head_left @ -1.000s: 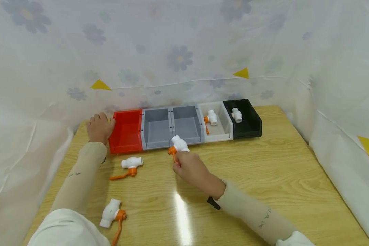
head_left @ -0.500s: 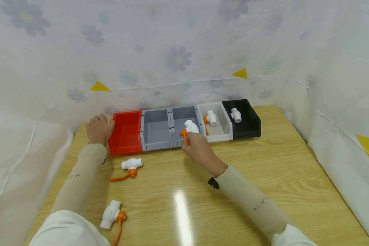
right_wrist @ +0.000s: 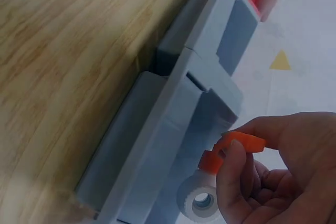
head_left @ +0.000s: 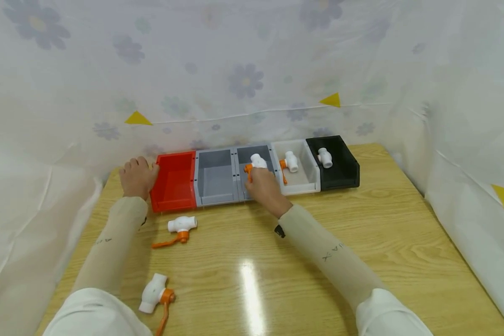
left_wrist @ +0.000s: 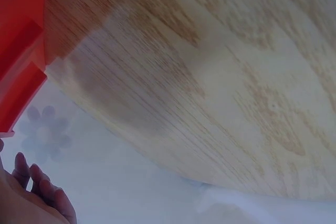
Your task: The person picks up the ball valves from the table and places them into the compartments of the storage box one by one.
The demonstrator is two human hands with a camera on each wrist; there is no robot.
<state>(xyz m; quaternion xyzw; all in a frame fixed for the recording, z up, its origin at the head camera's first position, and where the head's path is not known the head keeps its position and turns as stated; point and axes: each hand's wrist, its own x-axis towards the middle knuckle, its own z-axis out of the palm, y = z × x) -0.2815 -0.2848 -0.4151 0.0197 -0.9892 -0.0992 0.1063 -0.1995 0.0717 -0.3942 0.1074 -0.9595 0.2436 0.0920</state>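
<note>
My right hand [head_left: 263, 187] pinches the orange lever of a white ball valve [head_left: 258, 161] between thumb and fingers, over the right grey bin [head_left: 245, 191]. In the right wrist view the lever [right_wrist: 239, 144] sits between the fingertips, and the valve's round pipe end [right_wrist: 200, 199] hangs below it beside the bin wall. My left hand [head_left: 137, 178] rests at the left side of the red bin [head_left: 173, 182], its thumb at the rim. In the left wrist view the left hand's fingers [left_wrist: 39, 187] are loosely bent beside the bin and hold nothing.
Two more ball valves lie on the table: one before the red bin [head_left: 182, 224], one nearer [head_left: 153, 294]. The white bin [head_left: 300, 188] holds a valve [head_left: 291, 162] with an orange lever. In the black bin [head_left: 340, 179] lies a white valve [head_left: 325, 157]. Another grey bin [head_left: 216, 199] adjoins the red one.
My right hand has carried the ball valve forward and a little right, from above the table before the bins to over the right grey bin. The left hand has stayed at the red bin.
</note>
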